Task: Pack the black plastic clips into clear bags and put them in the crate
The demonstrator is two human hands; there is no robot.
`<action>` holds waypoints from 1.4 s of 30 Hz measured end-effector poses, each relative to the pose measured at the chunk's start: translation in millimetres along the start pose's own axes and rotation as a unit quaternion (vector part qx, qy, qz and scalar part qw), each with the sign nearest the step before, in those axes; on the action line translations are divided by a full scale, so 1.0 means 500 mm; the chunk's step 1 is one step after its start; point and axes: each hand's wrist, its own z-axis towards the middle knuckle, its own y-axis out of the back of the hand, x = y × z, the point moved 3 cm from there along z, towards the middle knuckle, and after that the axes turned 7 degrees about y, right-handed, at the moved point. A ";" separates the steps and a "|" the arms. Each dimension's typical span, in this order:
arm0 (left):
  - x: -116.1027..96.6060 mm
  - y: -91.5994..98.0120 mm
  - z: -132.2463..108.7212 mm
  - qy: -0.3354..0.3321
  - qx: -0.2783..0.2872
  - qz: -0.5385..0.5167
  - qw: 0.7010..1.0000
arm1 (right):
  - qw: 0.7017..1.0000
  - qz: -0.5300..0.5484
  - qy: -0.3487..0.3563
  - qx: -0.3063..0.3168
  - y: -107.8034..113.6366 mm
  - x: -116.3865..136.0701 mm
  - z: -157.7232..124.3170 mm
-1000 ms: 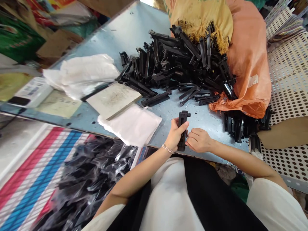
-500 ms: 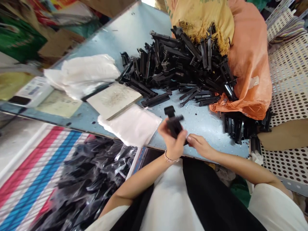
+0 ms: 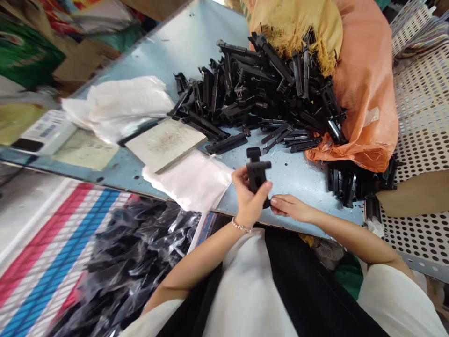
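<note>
My left hand [image 3: 249, 199] is wrapped round a black plastic bracket [image 3: 257, 171] with a T-shaped upper end and a short crossbar, held upright above the front edge of the table. Close against the bracket's lower end is my right hand [image 3: 289, 208], its fingers pressed together; whatever they pinch there is hidden. Beyond both hands lies a big heap of similar black plastic parts [image 3: 252, 89], with a few loose ones at its near side.
The blue table [image 3: 206, 28] bears a white slab [image 3: 166, 140], white plastic bags [image 3: 192, 182] and a white box [image 3: 47, 131]. An orange sack [image 3: 365, 89] and a yellow sack [image 3: 298, 23] stand behind the heap. Below left, a striped bag [image 3: 59, 257] holds wrapped black items.
My left hand has turned the bracket more upright and raised it slightly. My right hand stays by its lower end, shifted a little to the left.
</note>
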 end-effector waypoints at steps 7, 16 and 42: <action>0.179 -0.045 0.064 0.037 0.124 0.202 0.971 | 0.853 -0.471 -0.100 -0.202 0.237 -0.126 0.095; 0.177 -0.044 0.097 -0.235 0.149 0.389 0.878 | 0.835 -0.465 0.015 -0.294 0.267 -0.096 0.068; 0.059 0.030 0.071 0.044 0.024 0.033 0.998 | 0.900 -0.392 0.186 -0.035 -0.005 0.013 0.040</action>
